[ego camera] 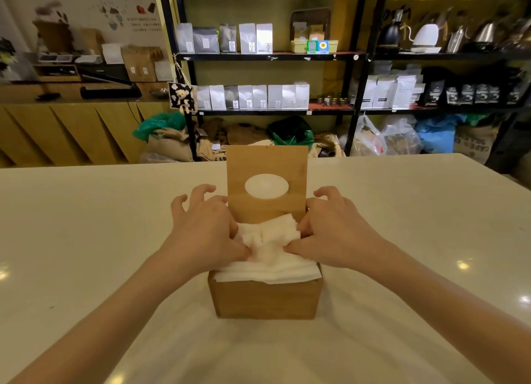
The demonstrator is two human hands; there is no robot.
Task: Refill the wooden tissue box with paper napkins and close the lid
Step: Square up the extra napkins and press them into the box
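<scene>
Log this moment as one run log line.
napkins: in box | lid: open, upright | left hand, right hand: pinching top napkin

light: bright, even, from overhead | glare: small white spots on the table (86, 240) at both sides | shadows: soft, faint | focus: shelves (356, 56) behind slightly blurred | edges: wide-angle bending, corners stretched

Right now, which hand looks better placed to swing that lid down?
Probably the right hand: its fingers sit right beside the upright lid's lower edge, while the left hand lies slightly farther off. Both hands pinch the top napkin, so it's close.
</scene>
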